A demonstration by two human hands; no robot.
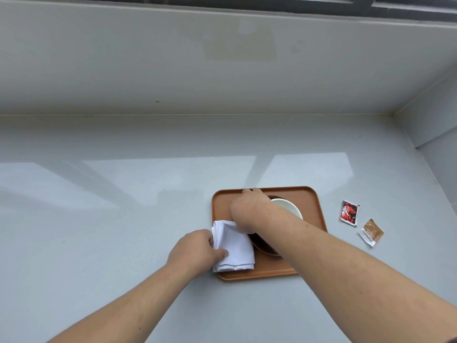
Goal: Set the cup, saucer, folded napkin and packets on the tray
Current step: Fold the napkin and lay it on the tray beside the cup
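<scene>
An orange tray (309, 196) lies on the grey counter. A white cup (289, 206) stands on a dark brown saucer (264, 247) in the tray, both partly hidden by my right forearm. A folded white napkin (235, 246) lies on the tray's left side and overhangs its left rim. My left hand (195, 251) pinches the napkin's left edge. My right hand (249, 209) reaches across the tray, its fingers down on the napkin's top right corner. A red and black packet (349, 212) and a brown packet (371, 232) lie on the counter to the right of the tray.
The grey counter (123, 219) meets a pale wall (173, 70) at the back and a side wall (435, 134) at the right. A dark window frame (371, 6) runs along the top.
</scene>
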